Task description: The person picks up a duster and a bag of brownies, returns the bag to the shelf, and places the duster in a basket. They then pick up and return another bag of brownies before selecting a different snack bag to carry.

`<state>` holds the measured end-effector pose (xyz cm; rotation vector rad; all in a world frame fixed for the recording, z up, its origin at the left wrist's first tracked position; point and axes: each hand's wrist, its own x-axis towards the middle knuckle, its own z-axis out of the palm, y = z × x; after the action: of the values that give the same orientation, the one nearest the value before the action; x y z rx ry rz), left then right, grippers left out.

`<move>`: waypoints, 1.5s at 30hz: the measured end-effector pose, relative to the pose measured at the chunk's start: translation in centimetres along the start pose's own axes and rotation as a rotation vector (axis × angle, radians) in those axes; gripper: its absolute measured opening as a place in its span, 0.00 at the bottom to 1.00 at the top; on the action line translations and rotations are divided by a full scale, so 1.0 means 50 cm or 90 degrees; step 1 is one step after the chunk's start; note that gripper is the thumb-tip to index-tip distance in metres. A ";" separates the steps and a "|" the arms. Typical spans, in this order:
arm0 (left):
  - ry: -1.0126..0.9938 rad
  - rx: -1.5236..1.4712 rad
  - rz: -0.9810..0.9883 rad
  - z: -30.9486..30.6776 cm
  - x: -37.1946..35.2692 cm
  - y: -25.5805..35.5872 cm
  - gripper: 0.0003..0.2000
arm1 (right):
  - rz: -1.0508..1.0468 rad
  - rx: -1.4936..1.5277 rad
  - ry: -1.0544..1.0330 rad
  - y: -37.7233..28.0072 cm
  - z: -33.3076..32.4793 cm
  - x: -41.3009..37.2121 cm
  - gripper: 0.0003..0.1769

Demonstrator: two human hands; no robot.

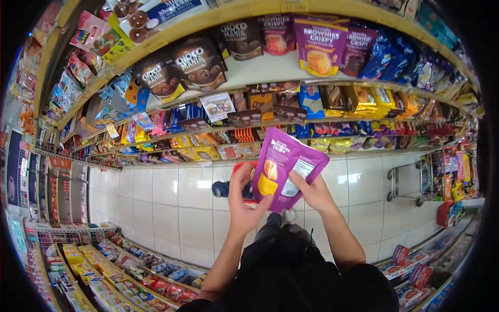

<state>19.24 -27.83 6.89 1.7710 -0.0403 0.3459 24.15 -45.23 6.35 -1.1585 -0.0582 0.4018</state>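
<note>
A purple Brownies Crispy snack pouch (278,161) is tilted in front of my body, above the floor. Its back panel with a white label faces up at me. My right hand (316,193) grips the lower right side, thumb pressed on the label and the other fingers hidden behind. On the lower left, my left hand (243,203) has its thumb on the front of the pouch; its fingers curl up along the left edge, their tips partly out of sight. Beneath my left hand a red basket (238,166) shows in part, beside a dark blue fuzzy thing (221,189).
Ahead is a shelf (260,70) with Choco Mania pouches (196,62) and another purple Brownies Crispy pouch (319,47). Lower tiers hold many packets. A metal cart (410,182) stands right on the tiled floor (171,218). More stocked shelves (104,265) lie behind left.
</note>
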 end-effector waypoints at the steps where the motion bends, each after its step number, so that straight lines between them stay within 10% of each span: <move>1: 0.029 -0.093 -0.073 -0.005 0.008 0.025 0.39 | 0.026 0.003 -0.024 -0.017 0.002 -0.010 0.17; 5: -0.153 -0.408 -0.378 -0.054 0.017 -0.017 0.46 | -0.013 -0.153 -0.143 -0.029 0.026 -0.024 0.18; 10: -0.195 0.071 -0.012 -0.041 -0.013 -0.013 0.59 | -0.096 -0.459 0.148 0.023 0.047 -0.006 0.26; 14: -0.204 0.123 0.050 -0.012 -0.001 -0.012 0.52 | -0.033 -0.500 0.065 -0.017 0.118 -0.028 0.33; 24: -0.264 -0.611 -0.403 -0.065 0.072 -0.058 0.26 | -0.121 -0.295 0.052 -0.051 0.064 0.031 0.25; 45: -0.258 -0.353 -0.256 0.070 0.209 -0.035 0.29 | -0.108 -0.132 0.062 -0.098 -0.084 0.104 0.22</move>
<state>30.32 -29.10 7.25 1.2327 -0.0606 -0.2976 31.40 -48.83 8.18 -1.3652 -0.1149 0.1914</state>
